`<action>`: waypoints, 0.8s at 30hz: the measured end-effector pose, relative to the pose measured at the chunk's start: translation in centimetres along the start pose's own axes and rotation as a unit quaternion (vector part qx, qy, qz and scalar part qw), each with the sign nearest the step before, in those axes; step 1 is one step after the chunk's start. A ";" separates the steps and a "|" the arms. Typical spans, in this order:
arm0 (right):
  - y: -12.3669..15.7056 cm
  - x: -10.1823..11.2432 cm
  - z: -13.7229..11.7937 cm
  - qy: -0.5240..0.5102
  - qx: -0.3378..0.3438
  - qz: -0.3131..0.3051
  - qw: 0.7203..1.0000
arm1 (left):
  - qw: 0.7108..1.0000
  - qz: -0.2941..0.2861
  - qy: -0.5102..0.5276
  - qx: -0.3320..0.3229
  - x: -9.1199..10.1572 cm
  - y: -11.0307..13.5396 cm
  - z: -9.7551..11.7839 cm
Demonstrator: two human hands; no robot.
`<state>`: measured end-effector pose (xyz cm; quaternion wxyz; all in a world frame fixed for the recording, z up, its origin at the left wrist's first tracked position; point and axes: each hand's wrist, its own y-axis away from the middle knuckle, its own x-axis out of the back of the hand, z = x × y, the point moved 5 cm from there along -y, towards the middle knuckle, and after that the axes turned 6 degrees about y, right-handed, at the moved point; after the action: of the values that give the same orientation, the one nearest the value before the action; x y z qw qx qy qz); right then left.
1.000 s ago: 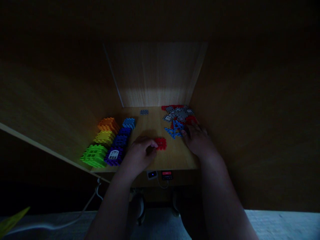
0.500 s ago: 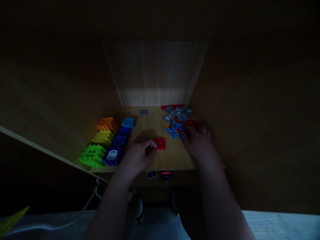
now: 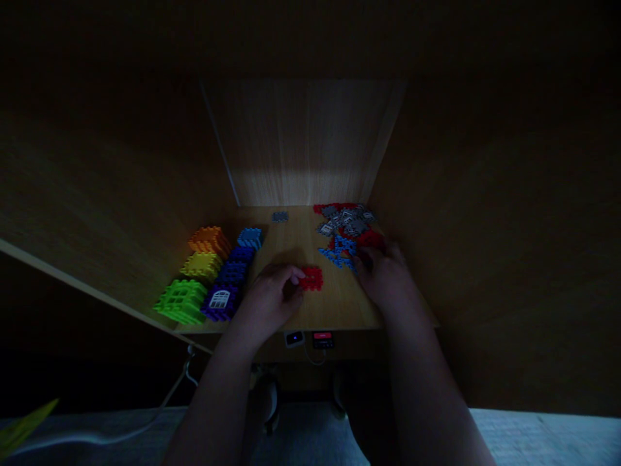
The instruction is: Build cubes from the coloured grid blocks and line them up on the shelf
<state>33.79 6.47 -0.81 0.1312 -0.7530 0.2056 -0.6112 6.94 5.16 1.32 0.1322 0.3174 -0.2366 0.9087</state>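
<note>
My left hand (image 3: 272,296) has its fingers closed on the left edge of a red interlocking building tile (image 3: 313,278), which lies on the wooden shelf board. My right hand (image 3: 385,275) is at the near side of a loose pile, fingers curled downward; what is under them is hidden. Just beyond those fingers lie red tiles (image 3: 369,239). Blue pieces (image 3: 344,244), some star-like or angular, are close to its thumb. Farther back the pile is made of grey tiles (image 3: 356,223), some with white window patterns.
At left stand stacks of tiles: orange (image 3: 207,239), yellow (image 3: 200,265), green (image 3: 180,300), light blue (image 3: 249,237), dark blue (image 3: 231,273) and purple (image 3: 220,302). A single grey tile (image 3: 280,216) lies near the back panel (image 3: 301,142). Two small devices, one with a red screen (image 3: 322,336), sit below the front edge.
My right hand has shifted slightly, showing more of the red tiles beyond its fingers. My left hand stays at the red tile with hardly any movement.
</note>
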 end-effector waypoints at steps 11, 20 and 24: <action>-0.5 1.7 -0.6 -0.101 0.027 0.068 0.992 | 1.000 -0.003 0.004 0.007 0.0 0.0 0.1; 0.0 3.7 -0.5 -0.142 -0.005 0.148 0.979 | 1.000 -0.010 0.012 0.017 0.0 0.0 -0.1; 0.0 3.8 -0.5 -0.142 -0.007 0.151 0.978 | 1.000 -0.009 0.015 0.017 0.0 0.0 0.0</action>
<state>33.90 4.67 2.63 0.2448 -0.7930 0.3005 -0.4701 6.90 5.19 1.31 0.1383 0.3083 -0.2159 0.9161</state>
